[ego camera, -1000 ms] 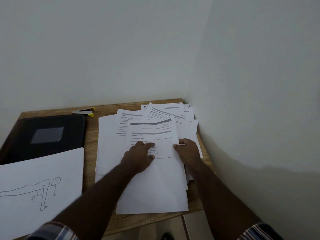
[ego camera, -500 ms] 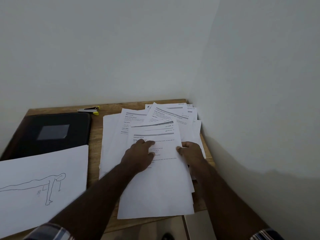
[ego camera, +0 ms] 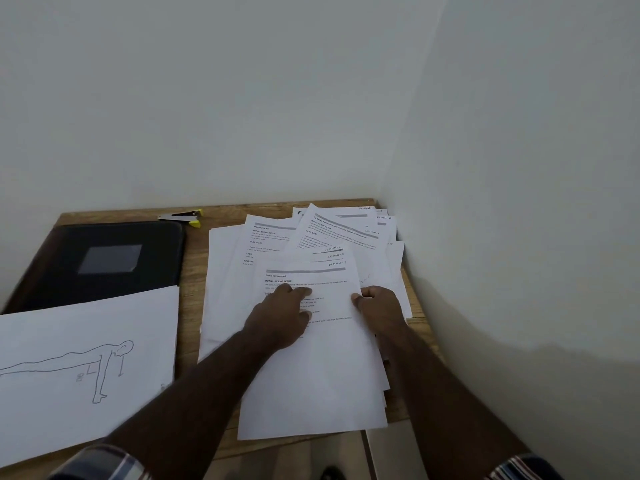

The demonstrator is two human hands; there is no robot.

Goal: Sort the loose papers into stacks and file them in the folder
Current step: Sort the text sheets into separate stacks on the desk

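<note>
At far left we have the drawing sheet [ego camera: 86, 358], cut off by the frame edge, and behind it the closed black folder [ego camera: 104, 261]. Our left hand [ego camera: 280, 317] presses flat, fingers relaxed, on the top printed sheet [ego camera: 311, 375], whose long axis runs toward us. Our right hand [ego camera: 379, 306] pinches that sheet's right edge, so it is nearer the lift. The loose papers [ego camera: 346, 233] fan behind; their lower layers are hidden.

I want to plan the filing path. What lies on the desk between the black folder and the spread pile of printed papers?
In the head view, only a bare strip of wooden desk separates the black folder from the printed papers.
</note>
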